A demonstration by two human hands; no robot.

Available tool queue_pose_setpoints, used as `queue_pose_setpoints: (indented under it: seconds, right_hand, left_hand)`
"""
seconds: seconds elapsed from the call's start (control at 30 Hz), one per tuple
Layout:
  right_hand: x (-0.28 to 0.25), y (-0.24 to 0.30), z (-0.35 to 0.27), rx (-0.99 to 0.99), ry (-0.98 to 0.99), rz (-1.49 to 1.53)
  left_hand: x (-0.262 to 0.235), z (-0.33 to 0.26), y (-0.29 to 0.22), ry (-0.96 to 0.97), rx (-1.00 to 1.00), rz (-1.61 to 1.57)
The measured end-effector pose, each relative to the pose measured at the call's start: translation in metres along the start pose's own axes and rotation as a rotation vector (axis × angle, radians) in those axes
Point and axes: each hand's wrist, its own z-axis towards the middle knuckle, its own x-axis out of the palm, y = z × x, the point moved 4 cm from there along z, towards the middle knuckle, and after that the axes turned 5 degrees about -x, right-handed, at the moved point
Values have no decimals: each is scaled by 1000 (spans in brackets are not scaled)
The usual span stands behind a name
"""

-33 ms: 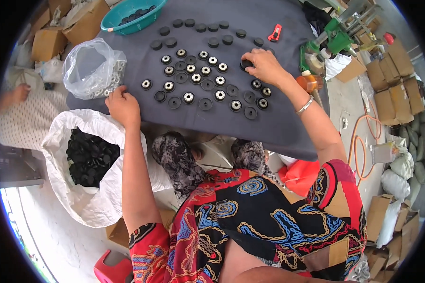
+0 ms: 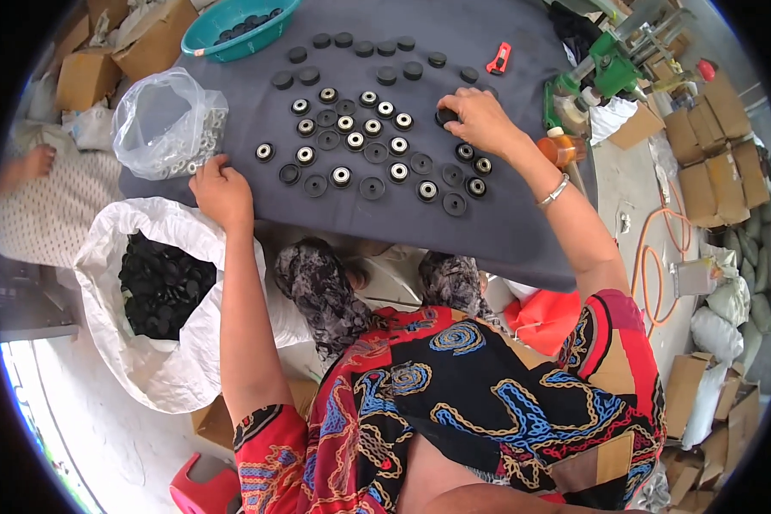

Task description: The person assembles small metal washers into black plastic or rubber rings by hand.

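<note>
My right hand (image 2: 481, 120) is over the right part of the table, its fingers closed on a black round cap (image 2: 445, 116). Around it lie black wheels with metal bearings in their middles, such as one wheel (image 2: 398, 146), and shallow black discs without metal, such as one disc (image 2: 373, 188). My left hand (image 2: 221, 190) rests at the table's near left edge with loosely bent fingers and no visible object in it. Its fingertips are beside a clear plastic bag (image 2: 158, 120) of small metal rings. Behind the wheels, solid black caps (image 2: 386, 75) stand in loose rows.
A teal basin (image 2: 257, 44) of black parts is at the far left. Below my left arm stands a white sack (image 2: 111, 343) full of black pieces. A red cutter (image 2: 499, 58) lies far right, near a green hand press (image 2: 612, 68) and an orange bottle (image 2: 560, 147).
</note>
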Motion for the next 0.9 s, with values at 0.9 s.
queue_pose_setpoints:
  seconds: [0.9]
  right_hand:
    - [5, 68, -10, -49, 222, 19]
  left_hand:
    - [4, 3, 4, -7, 7, 0]
